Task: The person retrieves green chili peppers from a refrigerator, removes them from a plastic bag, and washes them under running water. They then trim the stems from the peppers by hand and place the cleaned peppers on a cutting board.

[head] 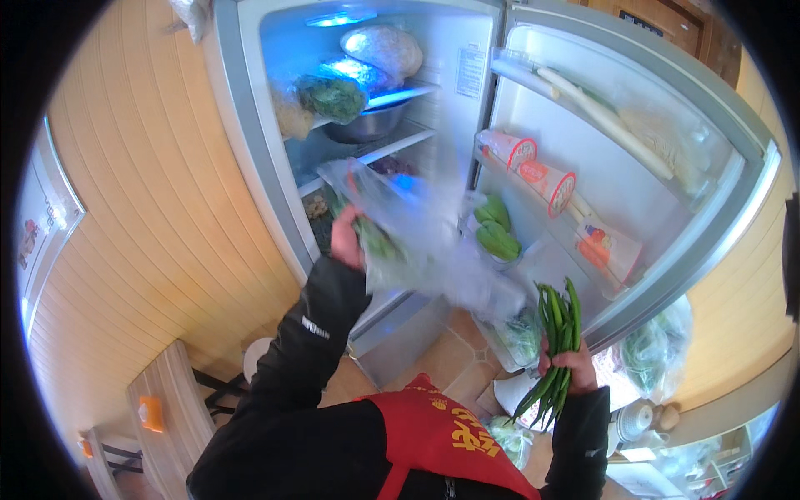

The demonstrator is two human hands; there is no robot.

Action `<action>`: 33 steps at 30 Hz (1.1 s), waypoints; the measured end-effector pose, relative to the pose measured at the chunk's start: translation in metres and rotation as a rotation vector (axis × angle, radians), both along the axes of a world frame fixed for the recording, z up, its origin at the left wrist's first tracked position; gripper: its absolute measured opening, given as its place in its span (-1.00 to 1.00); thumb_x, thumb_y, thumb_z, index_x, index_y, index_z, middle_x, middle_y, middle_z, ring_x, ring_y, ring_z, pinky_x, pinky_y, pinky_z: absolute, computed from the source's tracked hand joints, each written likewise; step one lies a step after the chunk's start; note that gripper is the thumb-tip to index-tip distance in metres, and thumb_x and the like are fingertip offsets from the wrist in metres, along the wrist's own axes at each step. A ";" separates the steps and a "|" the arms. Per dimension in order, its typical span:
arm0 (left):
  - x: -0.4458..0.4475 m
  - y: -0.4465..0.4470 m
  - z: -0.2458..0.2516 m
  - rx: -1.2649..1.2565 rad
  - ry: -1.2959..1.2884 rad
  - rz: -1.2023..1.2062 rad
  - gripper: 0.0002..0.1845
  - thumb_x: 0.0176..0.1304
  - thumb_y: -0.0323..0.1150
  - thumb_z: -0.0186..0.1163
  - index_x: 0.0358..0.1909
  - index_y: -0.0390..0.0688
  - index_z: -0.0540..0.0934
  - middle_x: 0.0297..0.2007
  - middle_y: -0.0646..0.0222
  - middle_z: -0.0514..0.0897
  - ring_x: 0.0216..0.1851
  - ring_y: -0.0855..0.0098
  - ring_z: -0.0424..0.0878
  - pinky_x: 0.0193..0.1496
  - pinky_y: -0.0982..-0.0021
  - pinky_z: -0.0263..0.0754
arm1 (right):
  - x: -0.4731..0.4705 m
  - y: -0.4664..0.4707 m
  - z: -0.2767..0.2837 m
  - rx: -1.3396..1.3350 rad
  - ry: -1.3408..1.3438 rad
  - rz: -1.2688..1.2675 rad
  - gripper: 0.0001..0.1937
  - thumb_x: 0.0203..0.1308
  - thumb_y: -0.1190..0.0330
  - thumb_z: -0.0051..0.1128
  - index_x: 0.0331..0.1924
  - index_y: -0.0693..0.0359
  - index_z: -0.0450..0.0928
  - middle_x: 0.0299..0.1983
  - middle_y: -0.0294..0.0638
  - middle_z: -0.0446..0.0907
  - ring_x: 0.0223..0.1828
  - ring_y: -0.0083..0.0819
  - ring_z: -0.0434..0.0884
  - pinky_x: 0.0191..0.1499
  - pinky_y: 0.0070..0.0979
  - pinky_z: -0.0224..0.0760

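My left hand [348, 237] grips a clear plastic bag [412, 231] with green vegetables inside, in front of the fridge's lower shelves; the bag is blurred and trails to the right. My right hand [572, 365] is closed around a bunch of long green peppers or beans [560, 319], below the fridge door. On the shelves above stand a leafy green vegetable in plastic [331, 98], a steel bowl [369, 124] and a large wrapped bundle [382, 50]. What lies behind the held bag is partly hidden.
The fridge door [625, 150] stands wide to the right, its racks holding paper cups [547, 184], white stalks [606, 122] and green vegetables [497, 228]. Bagged greens [656, 350] are below it. A wood-panelled wall [169, 187] and a table [172, 406] are at left.
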State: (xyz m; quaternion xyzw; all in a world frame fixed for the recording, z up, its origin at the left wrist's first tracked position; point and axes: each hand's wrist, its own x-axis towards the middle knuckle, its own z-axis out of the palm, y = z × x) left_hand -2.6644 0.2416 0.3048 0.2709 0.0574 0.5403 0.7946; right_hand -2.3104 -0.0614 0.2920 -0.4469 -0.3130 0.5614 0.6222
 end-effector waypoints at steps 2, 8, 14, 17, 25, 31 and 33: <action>0.004 0.036 0.035 0.003 -0.088 0.143 -0.57 0.33 -0.32 0.13 0.21 -0.18 0.53 0.05 0.27 0.66 0.09 0.21 0.62 0.19 0.11 0.54 | -0.002 -0.017 -0.009 -0.012 0.061 -0.023 -0.53 -0.20 0.50 0.24 -0.07 0.41 0.45 -0.44 -0.08 0.51 -0.49 -0.26 0.58 -0.38 -0.36 0.55; -0.011 0.165 0.083 -0.378 0.513 1.435 -0.46 0.25 -0.05 0.32 0.14 -0.20 0.59 0.13 0.25 0.66 0.16 0.15 0.62 0.20 0.11 0.52 | 0.008 -0.063 -0.034 -0.032 0.102 -0.038 -0.61 -0.17 0.56 0.21 -0.13 0.44 0.50 -0.44 -0.09 0.57 -0.47 -0.27 0.62 -0.40 -0.41 0.54; -0.033 0.211 0.075 -0.303 1.169 1.572 -0.45 0.25 -0.01 0.31 0.17 -0.13 0.59 0.15 0.23 0.66 0.20 0.10 0.59 0.23 0.02 0.47 | 0.025 -0.128 -0.071 -0.028 0.170 -0.129 -0.27 -0.23 0.63 0.26 0.23 0.32 0.38 -0.29 -0.06 0.58 -0.40 -0.21 0.64 -0.34 -0.31 0.56; -0.024 0.215 0.079 -0.163 1.320 1.638 -0.45 0.25 0.00 0.31 0.18 -0.09 0.59 0.16 0.21 0.65 0.22 0.08 0.57 0.25 -0.02 0.44 | 0.029 -0.170 -0.089 -0.049 0.218 -0.230 -0.39 -0.19 0.65 0.17 0.13 0.37 0.42 -0.33 -0.09 0.56 -0.41 -0.23 0.62 -0.34 -0.32 0.55; -0.001 0.158 0.019 1.218 1.715 2.039 -0.48 0.23 0.03 0.31 0.18 0.03 0.62 0.15 0.20 0.66 0.26 0.04 0.53 0.28 -0.12 0.39 | 0.037 -0.236 -0.135 -0.095 0.409 -0.461 -0.47 -0.17 0.49 0.24 0.04 0.28 0.43 -0.30 -0.17 0.48 -0.42 -0.30 0.55 -0.40 -0.34 0.47; 0.019 0.150 0.033 0.604 2.900 1.354 -0.48 0.30 0.08 0.21 0.27 0.20 0.55 0.30 0.20 0.53 0.35 0.00 0.41 0.27 -0.26 0.35 | 0.062 -0.239 -0.162 -0.084 0.424 -0.496 -0.55 0.03 0.42 0.20 0.05 0.37 0.46 -0.38 -0.15 0.52 -0.36 -0.37 0.50 -0.22 -0.43 0.45; 0.050 0.110 0.026 1.148 2.248 1.748 -0.41 0.28 0.07 0.24 0.35 0.29 0.47 0.41 0.25 0.41 0.44 0.03 0.26 0.31 -0.32 0.24 | 0.065 -0.241 -0.164 0.107 0.500 -0.570 -0.55 0.04 0.44 0.19 0.08 0.38 0.46 -0.28 -0.15 0.54 -0.30 -0.35 0.52 -0.16 -0.41 0.49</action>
